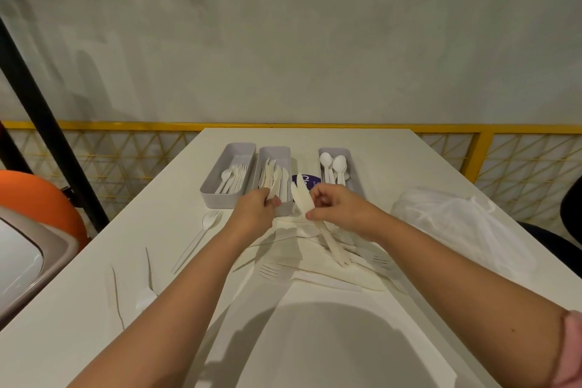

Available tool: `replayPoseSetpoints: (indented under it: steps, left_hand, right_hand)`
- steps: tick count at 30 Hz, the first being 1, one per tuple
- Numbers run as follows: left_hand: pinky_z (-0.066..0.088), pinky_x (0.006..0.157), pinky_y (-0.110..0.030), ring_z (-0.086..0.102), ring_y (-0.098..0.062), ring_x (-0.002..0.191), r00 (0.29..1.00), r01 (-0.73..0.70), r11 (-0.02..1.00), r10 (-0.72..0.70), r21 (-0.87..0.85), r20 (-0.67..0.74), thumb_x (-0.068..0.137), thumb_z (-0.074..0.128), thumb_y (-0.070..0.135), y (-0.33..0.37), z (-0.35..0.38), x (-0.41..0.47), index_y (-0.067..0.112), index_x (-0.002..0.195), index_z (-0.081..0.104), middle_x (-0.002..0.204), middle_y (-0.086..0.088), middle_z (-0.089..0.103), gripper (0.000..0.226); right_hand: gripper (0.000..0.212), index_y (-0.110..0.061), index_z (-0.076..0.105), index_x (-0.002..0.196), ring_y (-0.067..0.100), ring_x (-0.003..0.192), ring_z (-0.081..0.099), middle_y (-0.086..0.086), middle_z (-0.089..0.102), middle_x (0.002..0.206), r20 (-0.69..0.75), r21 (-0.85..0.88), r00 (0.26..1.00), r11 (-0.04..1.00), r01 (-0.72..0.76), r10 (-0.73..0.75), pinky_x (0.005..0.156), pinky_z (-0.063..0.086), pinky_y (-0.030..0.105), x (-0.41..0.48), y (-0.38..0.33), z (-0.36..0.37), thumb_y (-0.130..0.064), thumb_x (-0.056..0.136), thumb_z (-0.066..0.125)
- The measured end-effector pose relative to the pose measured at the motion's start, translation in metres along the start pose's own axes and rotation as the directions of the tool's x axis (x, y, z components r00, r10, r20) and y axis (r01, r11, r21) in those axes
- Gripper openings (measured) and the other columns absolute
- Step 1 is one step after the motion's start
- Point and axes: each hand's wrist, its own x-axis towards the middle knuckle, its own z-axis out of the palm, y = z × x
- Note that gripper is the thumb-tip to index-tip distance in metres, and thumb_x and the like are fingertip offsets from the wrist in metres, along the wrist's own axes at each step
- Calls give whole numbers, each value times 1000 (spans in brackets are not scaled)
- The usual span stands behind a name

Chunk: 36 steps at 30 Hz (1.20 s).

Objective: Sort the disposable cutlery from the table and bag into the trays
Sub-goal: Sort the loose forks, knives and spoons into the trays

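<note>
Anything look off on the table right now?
Nothing is spilled or broken. The spoon tray stands apart from the fork tray and knife tray, which sit side by side; a purple label shows in the gap. One fork lies away from the pile.

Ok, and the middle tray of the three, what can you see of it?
The middle tray is a long, narrow, open-topped box, pale grey, plastic by its look. It stands flat on the white table, its length running away from the camera. Inside lie several flat cream knives. Its left side sits close against the fork tray; contact is unclear. A gap separates it from the spoon tray. The left hand covers its near end, gripping a cream piece.
</note>
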Motion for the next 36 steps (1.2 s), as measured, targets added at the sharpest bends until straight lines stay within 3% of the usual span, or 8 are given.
replayPoseSetpoints:
  steps: [4,8,11,15,20,24,29,36]
  left_hand:
    - [43,53,-24,48,-15,57,998,57,937,-54,-346,18,99,35,12,14,2,-1,8,91,57,73,-4,51,24]
    - [53,67,-34,62,-22,73,985,140,832,-61,-537,163,102,30,22,28,0,-7,11,103,57,87,-8,63,29]
    - [57,65,-34,69,-25,76,953,205,785,-22,-585,303,103,28,28,32,0,-10,24,103,59,94,-6,70,32]
    - [53,61,-33,61,-19,59,935,248,776,-36,-579,352,104,24,29,31,4,-10,22,100,56,77,-10,64,33]
    - [38,50,-27,38,-15,50,929,308,708,-80,-636,361,103,26,25,25,10,-6,12,94,53,61,-4,45,32]
    - [30,44,-23,32,-12,44,936,327,697,-144,-639,321,103,25,27,26,7,-3,11,84,53,57,-2,39,38]
    - [27,45,-22,28,-11,46,934,353,672,-207,-651,292,103,26,33,24,-3,1,10,85,51,59,-1,36,38]
    - [29,43,-21,30,-10,46,934,356,632,-229,-688,273,102,28,38,18,-5,6,9,84,52,59,-1,37,42]
  right_hand:
    - [23,-14,52,94,15,70,49,7,53,76,-96,113,994,992,63,-52,64,40,19,5,-4,5,0,83,65]
    - [32,-5,53,109,16,69,52,11,54,77,-115,152,991,985,87,-70,57,42,19,11,-10,11,0,81,67]
    - [36,-4,55,112,26,78,63,18,63,85,-143,164,987,982,96,-73,73,52,34,15,-14,14,2,80,68]
    - [27,-9,53,110,15,70,56,5,57,79,-111,86,992,994,67,-58,70,48,28,13,-17,13,-9,86,65]
    - [23,-7,51,110,12,83,50,-8,55,83,-17,-166,1000,986,-5,2,86,42,32,7,-17,15,-25,99,42]
    - [14,-15,53,90,7,71,48,-9,51,79,74,-216,997,976,-16,33,72,44,25,0,-12,10,-24,97,46]
    - [13,-15,65,94,6,66,53,-12,56,69,345,-497,919,868,9,189,68,43,21,-9,5,11,-16,81,69]
    - [24,-7,66,98,5,64,48,-11,53,70,311,-621,918,784,-1,248,66,43,23,-9,4,17,-23,81,71]
